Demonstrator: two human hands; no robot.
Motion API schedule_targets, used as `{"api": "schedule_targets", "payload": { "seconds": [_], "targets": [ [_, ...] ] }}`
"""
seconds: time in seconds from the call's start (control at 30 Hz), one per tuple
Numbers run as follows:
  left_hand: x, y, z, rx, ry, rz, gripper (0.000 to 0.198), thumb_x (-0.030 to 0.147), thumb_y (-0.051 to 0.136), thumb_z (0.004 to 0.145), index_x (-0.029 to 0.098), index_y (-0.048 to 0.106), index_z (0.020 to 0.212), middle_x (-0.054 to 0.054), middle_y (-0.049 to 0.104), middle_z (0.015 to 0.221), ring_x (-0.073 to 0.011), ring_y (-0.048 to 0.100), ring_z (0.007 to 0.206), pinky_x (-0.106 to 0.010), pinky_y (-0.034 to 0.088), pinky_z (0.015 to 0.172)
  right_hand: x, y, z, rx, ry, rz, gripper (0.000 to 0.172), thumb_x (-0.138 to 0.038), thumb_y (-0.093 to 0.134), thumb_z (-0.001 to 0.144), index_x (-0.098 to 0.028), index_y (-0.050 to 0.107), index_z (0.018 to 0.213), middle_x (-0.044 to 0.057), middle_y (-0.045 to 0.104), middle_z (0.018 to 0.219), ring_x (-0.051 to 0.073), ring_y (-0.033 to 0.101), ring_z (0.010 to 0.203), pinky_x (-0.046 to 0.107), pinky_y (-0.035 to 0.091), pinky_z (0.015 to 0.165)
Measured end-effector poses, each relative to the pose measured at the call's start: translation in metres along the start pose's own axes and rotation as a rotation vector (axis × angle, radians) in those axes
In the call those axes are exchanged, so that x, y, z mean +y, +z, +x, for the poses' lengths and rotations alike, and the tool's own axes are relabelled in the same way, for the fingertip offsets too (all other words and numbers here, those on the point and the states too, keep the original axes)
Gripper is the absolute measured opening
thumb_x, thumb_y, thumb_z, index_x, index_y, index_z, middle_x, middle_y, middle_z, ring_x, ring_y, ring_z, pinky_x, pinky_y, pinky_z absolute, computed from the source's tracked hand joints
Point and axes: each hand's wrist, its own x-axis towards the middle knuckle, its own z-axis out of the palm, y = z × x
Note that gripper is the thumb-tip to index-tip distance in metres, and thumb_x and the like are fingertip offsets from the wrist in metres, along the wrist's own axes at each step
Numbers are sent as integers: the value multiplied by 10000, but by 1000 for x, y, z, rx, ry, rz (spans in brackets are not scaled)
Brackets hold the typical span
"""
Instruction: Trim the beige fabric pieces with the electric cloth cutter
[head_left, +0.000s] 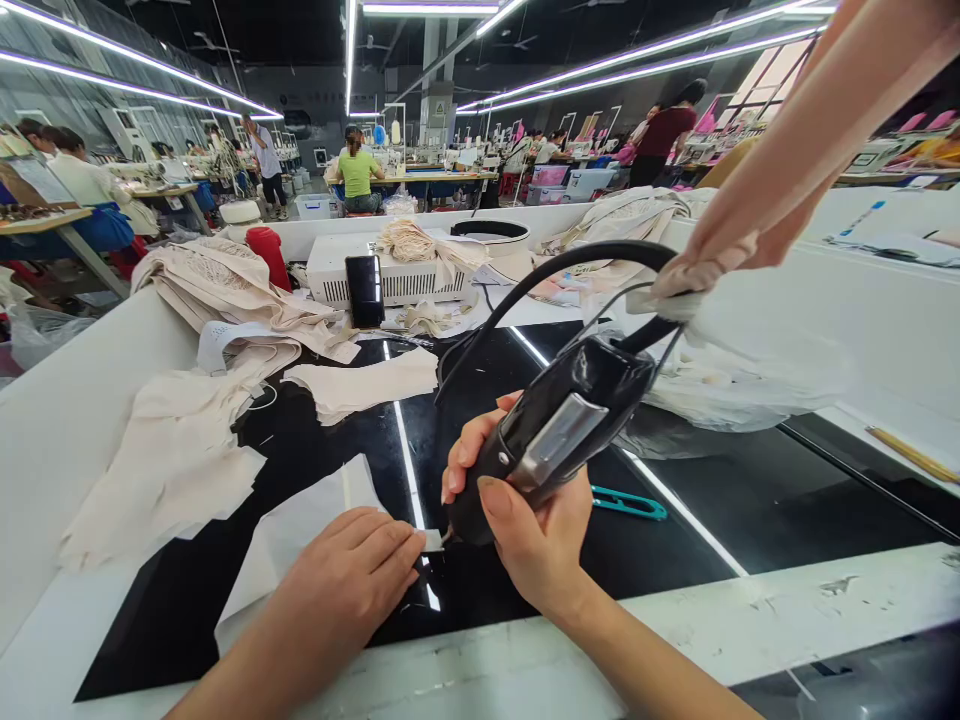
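My right hand (pixel 536 530) is wrapped round a black corded hand tool (pixel 551 425) with a metal plate on its side. The tool tilts down to the left, its narrow tip by the end of a small white strip (pixel 431 541). My left hand (pixel 352 570) lies with fingers flat and close together on a white sheet-like piece (pixel 300 530), fingertips at that strip. My left thumb is hidden. A pale stretched cloth band (pixel 780 200), knotted round the cord, comes down from the upper right to the tool's top end.
A teal thread snipper (pixel 628 503) lies right of the tool on the black board (pixel 675 560). Beige cut pieces (pixel 367 385) and a fabric pile (pixel 217 280) are at left. Behind stand a phone (pixel 365 292) and a white vented box (pixel 337 270). A plastic bag (pixel 735 375) is at right.
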Motion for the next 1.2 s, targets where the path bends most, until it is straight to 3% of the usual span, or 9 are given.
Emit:
{"api": "schedule_targets", "payload": {
  "seconds": [0.17,0.33,0.57,0.77,1.0,1.2],
  "targets": [
    [-7,-5,-8,-4,40,30,260,160,408,1055,124,634,1179,-89,723,1125,-205,686,1036,-394,551,981,1,-1,1,13,-20,11,382,-396,733,871,-288,457,1112,-29,608,821,122,572,564,268,518,475],
    [-13,-4,-17,-3,11,47,284,182,393,1066,143,636,1209,-74,712,1199,-202,672,1101,-401,531,1025,2,-3,0,-6,-50,15,331,-358,725,881,-285,497,1110,-24,610,827,125,579,574,269,518,482],
    [-13,-5,-16,-3,3,19,255,174,424,1054,116,638,1180,-96,707,1178,-222,675,1073,-418,570,971,1,-3,2,24,-17,22,408,-366,752,860,-286,508,1178,-23,595,841,131,598,590,289,538,505],
    [-12,-4,-15,-1,3,-13,238,141,464,1031,84,636,1187,-115,695,1176,-246,666,1068,-428,594,938,8,13,11,46,-33,67,364,-390,765,842,-293,488,1058,-33,609,829,124,583,551,271,521,467],
    [-11,-1,-15,13,-10,-32,246,152,470,1033,80,637,1200,-114,692,1167,-258,660,1071,-434,603,932,19,26,12,-1,2,63,419,-388,736,864,-301,449,1158,-41,607,836,86,511,511,226,470,435],
    [-11,0,-15,21,-10,-27,246,148,478,1029,74,640,1197,-112,694,1169,-259,662,1070,-429,608,933,21,24,11,-7,-27,59,367,-351,717,891,-301,474,1161,-38,605,853,107,582,584,238,509,472]
  ]
}}
